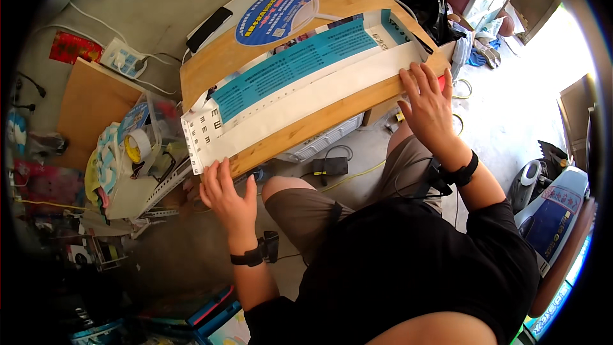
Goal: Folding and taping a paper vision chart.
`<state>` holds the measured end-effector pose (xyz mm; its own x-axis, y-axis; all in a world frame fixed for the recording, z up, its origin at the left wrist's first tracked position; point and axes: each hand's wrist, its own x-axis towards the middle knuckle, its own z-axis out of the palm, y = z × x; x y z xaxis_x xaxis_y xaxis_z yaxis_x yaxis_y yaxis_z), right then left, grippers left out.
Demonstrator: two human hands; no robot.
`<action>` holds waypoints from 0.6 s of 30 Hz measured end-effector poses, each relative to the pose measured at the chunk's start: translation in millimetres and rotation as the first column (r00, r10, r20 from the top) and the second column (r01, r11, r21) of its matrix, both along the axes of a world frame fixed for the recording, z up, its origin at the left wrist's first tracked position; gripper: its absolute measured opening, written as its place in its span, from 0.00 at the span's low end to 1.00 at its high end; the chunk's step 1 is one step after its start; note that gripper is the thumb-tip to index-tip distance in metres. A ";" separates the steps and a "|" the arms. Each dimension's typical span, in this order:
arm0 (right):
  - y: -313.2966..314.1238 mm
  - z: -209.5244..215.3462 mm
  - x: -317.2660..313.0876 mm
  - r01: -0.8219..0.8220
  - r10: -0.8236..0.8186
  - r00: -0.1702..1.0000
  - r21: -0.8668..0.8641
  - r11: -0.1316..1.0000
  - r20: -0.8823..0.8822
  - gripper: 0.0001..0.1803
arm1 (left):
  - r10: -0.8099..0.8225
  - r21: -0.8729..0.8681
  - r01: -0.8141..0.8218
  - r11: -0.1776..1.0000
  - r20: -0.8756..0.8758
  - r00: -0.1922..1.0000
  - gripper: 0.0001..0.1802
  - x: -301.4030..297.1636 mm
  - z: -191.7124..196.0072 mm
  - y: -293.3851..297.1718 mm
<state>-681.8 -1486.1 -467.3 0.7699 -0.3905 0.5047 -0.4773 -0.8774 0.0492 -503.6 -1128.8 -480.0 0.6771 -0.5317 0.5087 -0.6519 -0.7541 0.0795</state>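
Note:
A long folded paper sheet [332, 84], white with a teal printed panel and rows of E-shaped marks at its left end, lies across the wooden table [281, 147]. Its far and right edges stand up in folds. At the sheet's near left corner is my left hand [231, 201], fingertips touching the paper by the table edge and thumb held apart. My right hand [429, 105] rests with spread fingers on the right end of the sheet and the table's near edge. Neither hand grips anything that I can see. The undersides of my fingers are hidden.
On the table's far side lie a blue round-ended fan card [271, 16] and a black phone [209, 29]. A power strip [124, 59] with cables sits on the floor at left, near a tape roll [136, 145]. A black adapter [330, 166] lies below the table.

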 end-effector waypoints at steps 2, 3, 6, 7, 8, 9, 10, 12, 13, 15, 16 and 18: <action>-0.8 -1.8 0.3 -0.001 0.001 1.000 -0.024 1.000 -0.009 0.37 | 0.005 -0.011 -0.005 1.000 0.029 1.000 0.33 0.7 -2.0 0.6; 2.0 0.7 1.4 -0.008 0.008 1.000 -0.017 1.000 -0.010 0.36 | 0.020 0.001 -0.020 1.000 0.048 0.999 0.33 1.3 -4.5 4.6; 3.4 2.2 2.3 -0.017 0.017 1.000 -0.011 1.000 -0.014 0.36 | 0.035 0.009 -0.036 0.999 0.059 0.998 0.33 -0.1 -5.0 5.4; 4.0 2.5 1.9 -0.014 0.014 1.000 -0.008 1.000 -0.012 0.36 | 0.021 0.004 -0.021 1.000 0.059 0.998 0.33 -0.3 -5.2 4.5; 3.6 1.8 1.1 0.000 0.000 1.000 -0.012 1.000 -0.011 0.36 | 0.037 0.006 -0.038 0.999 0.038 0.999 0.33 -0.4 -5.1 3.3; 3.2 0.9 0.2 0.001 -0.001 1.000 -0.010 1.000 -0.009 0.36 | 0.056 0.009 -0.056 0.998 0.018 0.998 0.34 -0.4 -5.1 2.0; 3.0 0.4 0.2 -0.002 0.002 1.000 -0.006 1.000 -0.004 0.37 | 0.048 0.007 -0.049 0.999 0.020 0.999 0.34 -0.5 -5.5 1.3; 3.1 0.3 -1.1 0.012 -0.012 1.000 0.004 1.000 -0.005 0.37 | 0.061 0.014 -0.061 0.998 0.023 0.998 0.34 -1.3 -5.7 -0.4; 2.7 -1.0 -1.4 0.018 -0.018 1.000 0.012 1.000 -0.002 0.37 | 0.056 0.012 -0.057 0.998 0.028 0.998 0.34 -2.0 -5.3 -0.8; 2.4 -1.5 -2.2 0.027 -0.028 1.000 0.018 0.999 0.009 0.37 | 0.075 0.020 -0.076 0.997 0.016 0.997 0.34 -3.3 -4.6 -1.9; 3.1 -1.5 -3.0 0.017 -0.018 1.000 0.037 0.999 0.018 0.37 | 0.071 0.019 -0.071 0.997 0.021 0.997 0.34 -4.1 -4.4 -2.0; 2.8 -1.5 -5.4 0.012 -0.014 0.999 0.055 0.998 0.035 0.37 | 0.070 0.019 -0.071 0.997 0.014 0.997 0.35 -5.0 -3.6 -2.6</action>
<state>-687.2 -1483.3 -468.8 0.7469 -0.4281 0.5088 -0.4890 -0.8721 -0.0159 -508.6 -1131.4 -483.6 0.7064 -0.4927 0.5081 -0.5980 -0.7995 0.0563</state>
